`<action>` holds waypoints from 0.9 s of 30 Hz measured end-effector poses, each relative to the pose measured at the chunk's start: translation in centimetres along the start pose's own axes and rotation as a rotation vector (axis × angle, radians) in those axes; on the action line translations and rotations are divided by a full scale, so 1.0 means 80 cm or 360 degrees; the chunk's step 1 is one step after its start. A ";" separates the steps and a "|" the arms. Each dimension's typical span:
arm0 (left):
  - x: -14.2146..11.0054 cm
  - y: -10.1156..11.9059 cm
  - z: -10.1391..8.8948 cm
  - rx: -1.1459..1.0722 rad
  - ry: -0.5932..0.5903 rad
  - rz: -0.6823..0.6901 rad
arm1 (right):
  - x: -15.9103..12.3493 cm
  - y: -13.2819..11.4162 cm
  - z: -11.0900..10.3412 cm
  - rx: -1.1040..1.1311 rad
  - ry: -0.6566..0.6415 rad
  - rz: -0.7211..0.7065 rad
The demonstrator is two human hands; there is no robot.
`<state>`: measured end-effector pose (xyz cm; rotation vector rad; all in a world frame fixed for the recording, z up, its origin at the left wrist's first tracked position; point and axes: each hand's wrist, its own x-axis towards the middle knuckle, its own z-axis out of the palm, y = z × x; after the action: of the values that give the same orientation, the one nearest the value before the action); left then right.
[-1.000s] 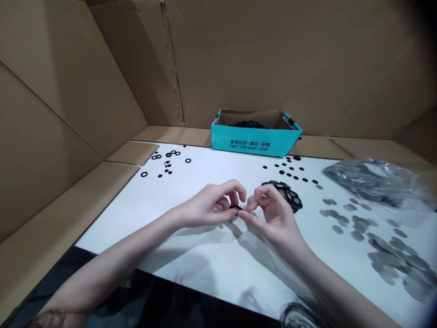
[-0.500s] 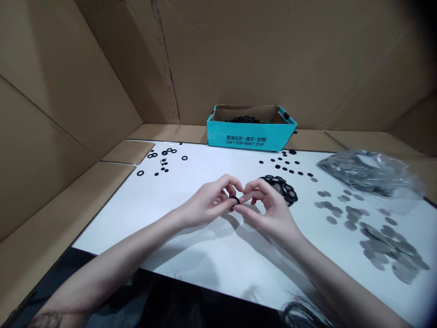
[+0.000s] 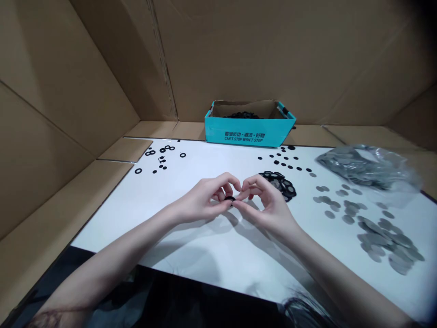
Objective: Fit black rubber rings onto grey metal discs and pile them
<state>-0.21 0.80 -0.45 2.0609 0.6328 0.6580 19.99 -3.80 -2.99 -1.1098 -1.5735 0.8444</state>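
A small black ring [image 3: 230, 198] is pinched between the fingertips of both hands above the white table. My left hand [image 3: 208, 200] grips it from the left with curled fingers and thumb. From the right, the thumb and fingertips of my right hand [image 3: 268, 202] close on its edge. Whether a disc sits inside the ring is too small to tell. Just behind my right hand lies a pile of black rings with grey discs in them [image 3: 282, 186], partly covered by that hand.
At the back stands a turquoise box [image 3: 244, 131] holding black rings. Loose black rings [image 3: 138, 171] and small black discs lie at the left. More small black discs [image 3: 283, 164] are right of centre. Grey discs [image 3: 385, 237] spread at the right, near a clear plastic bag [image 3: 365, 166] of them. Cardboard walls [image 3: 273, 54] surround the table.
The ring has turned between my fingertips, standing steeper half a second ago and flatter now. Both hands stay close together. The whole view has shifted slightly.
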 end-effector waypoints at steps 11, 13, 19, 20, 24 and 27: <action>-0.002 0.011 -0.004 0.0090 -0.0097 0.0012 | -0.007 -0.003 0.005 -0.0052 0.0108 -0.0267; -0.003 0.011 -0.004 0.0122 -0.0108 -0.0010 | -0.007 -0.004 0.005 -0.0114 0.0036 -0.0253; -0.003 0.001 0.001 0.0006 0.0013 -0.0035 | -0.001 -0.003 0.001 -0.0075 0.0063 -0.0123; -0.002 0.000 0.001 -0.0021 0.0043 -0.0010 | 0.000 -0.002 0.000 -0.0003 0.0060 -0.0054; 0.000 -0.001 0.001 -0.0071 0.0166 0.0212 | 0.003 0.000 -0.006 0.0457 0.0002 0.0357; 0.000 -0.001 0.003 -0.0033 0.0248 0.0354 | 0.004 -0.001 -0.007 0.0688 -0.0072 0.0601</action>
<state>-0.07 0.68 -0.62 2.0923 0.4848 0.9568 20.45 -3.53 -2.69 -1.0828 -1.1502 1.3949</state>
